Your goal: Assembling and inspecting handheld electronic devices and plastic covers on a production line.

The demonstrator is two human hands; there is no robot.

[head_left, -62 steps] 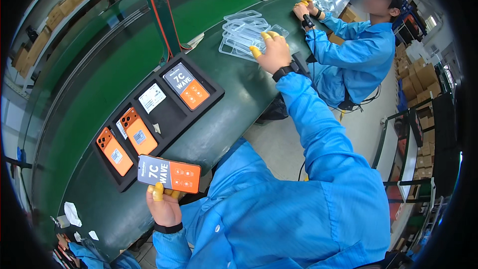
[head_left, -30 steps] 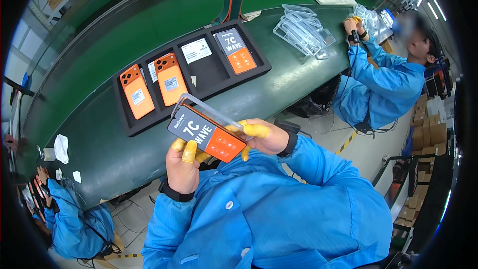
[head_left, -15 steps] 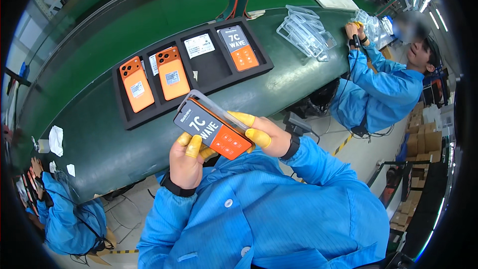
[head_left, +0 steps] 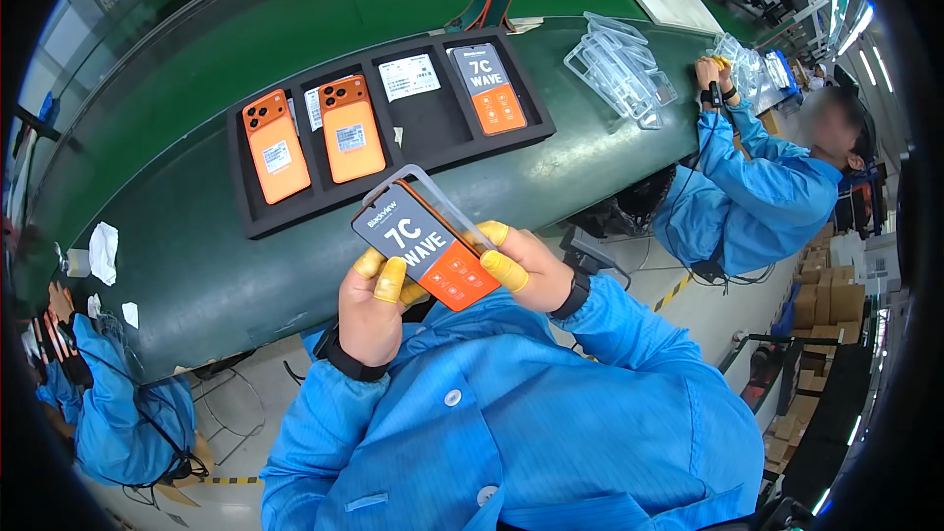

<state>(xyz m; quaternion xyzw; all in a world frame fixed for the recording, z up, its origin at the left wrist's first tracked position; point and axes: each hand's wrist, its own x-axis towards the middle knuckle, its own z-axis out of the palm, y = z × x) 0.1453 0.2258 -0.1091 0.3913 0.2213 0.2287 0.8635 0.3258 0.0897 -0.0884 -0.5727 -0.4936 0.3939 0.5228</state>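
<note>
A green workbench (head_left: 197,305) is stretching across the scene, a black tray (head_left: 423,120) lying on it and a heap of clear cases (head_left: 619,69) resting to the tray's right. Before the tray, the left hand (head_left: 372,320) is clamping its fingers on a grey-and-orange phone's (head_left: 428,251) lower-left edge; the right hand (head_left: 534,270) is gripping a clear case (head_left: 454,211) showing along the phone's top and right edges. Yellow covers (head_left: 390,280) are capping several fingertips on both hands.
</note>
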